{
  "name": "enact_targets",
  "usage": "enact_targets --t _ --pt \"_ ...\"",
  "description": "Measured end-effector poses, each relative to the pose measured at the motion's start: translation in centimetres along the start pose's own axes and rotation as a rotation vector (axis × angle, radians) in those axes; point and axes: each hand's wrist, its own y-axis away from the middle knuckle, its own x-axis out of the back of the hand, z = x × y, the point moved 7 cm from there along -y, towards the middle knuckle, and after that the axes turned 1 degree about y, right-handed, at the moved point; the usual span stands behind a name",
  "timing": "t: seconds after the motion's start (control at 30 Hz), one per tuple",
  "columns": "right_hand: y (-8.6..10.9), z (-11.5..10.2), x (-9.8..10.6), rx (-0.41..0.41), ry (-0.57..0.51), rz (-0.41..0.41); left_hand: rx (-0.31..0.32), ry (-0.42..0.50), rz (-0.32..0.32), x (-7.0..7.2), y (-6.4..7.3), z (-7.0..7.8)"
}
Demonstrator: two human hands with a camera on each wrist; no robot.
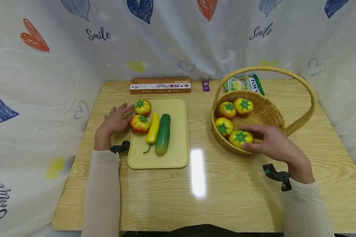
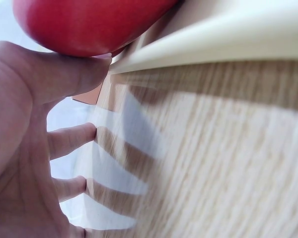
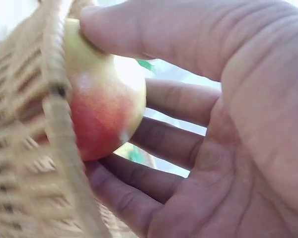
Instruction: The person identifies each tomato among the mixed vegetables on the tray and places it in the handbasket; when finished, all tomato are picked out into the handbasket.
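Note:
My right hand [image 1: 274,143] grips a yellow-red tomato [image 1: 241,138] with a green leafy top, at the near side of a wicker basket [image 1: 265,112]. In the right wrist view, thumb and fingers curl round that tomato [image 3: 104,104] beside the basket rim [image 3: 59,104]. Three more tomatoes lie in the basket's left half. My left hand [image 1: 114,121] is spread at the left edge of a yellow tray [image 1: 176,131], its thumb against or just beside a tomato [image 2: 89,25]. Two tomatoes, a yellow pepper [image 1: 153,129] and a green cucumber [image 1: 163,135] lie on the tray.
At the back of the wooden table [image 1: 225,191] lie a pasta box [image 1: 160,85], a small purple packet [image 1: 206,86] and a green snack bag [image 1: 252,84] behind the basket. The tall basket handle [image 1: 307,95] arches above the basket. A patterned curtain hangs behind.

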Motion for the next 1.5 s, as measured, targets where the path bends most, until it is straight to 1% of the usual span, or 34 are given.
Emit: enact_targets --t 0.17,0.3,0.37,0.47,0.57,0.67,0.8,0.9,0.97,1.1,1.27,1.37,1.5 --pt "-0.7 -0.2 -0.5 -0.023 -0.051 -0.004 0.008 -0.002 -0.008 0.0 -0.1 0.0" --pt "-0.7 -0.1 -0.6 -0.037 -0.102 -0.016 0.012 -0.001 -0.008 0.0 -0.1 0.1" --pt "-0.6 -0.1 -0.5 -0.038 -0.111 -0.008 0.014 0.0 -0.007 0.0 -0.1 0.1" --pt "-0.5 -0.3 -0.1 -0.035 -0.097 0.037 0.017 0.0 -0.006 0.1 0.0 0.2" --pt "-0.7 -1.1 0.5 -0.011 -0.091 0.099 0.021 -0.004 -0.006 0.2 0.0 0.2" --pt "-1.3 -2.6 0.7 0.045 -0.144 0.14 0.022 -0.007 -0.003 0.2 -0.1 0.3" --pt "-2.9 -5.4 0.2 0.164 -0.245 0.161 0.022 -0.011 -0.004 0.2 -0.2 0.2" --pt "-4.5 -7.5 -0.7 0.232 -0.305 0.146 0.02 -0.014 -0.005 0.2 -0.2 0.2" --pt "-5.6 -8.9 -1.5 0.256 -0.345 0.12 0.016 -0.014 -0.006 0.2 -0.2 0.2" --pt "-7.8 -11.4 -3.3 0.275 -0.408 0.064 0.013 -0.01 -0.004 0.2 -0.1 0.3" --pt "-10.5 -14.1 -5.7 0.336 -0.476 0.033 0.018 -0.008 -0.009 0.2 -0.2 0.2" --pt "-12.1 -15.4 -7.3 0.363 -0.485 0.017 0.022 -0.006 -0.011 0.1 -0.2 0.1" --pt "-14.1 -16.7 -9.3 0.374 -0.454 -0.017 0.022 -0.005 -0.006 0.1 -0.2 0.0"
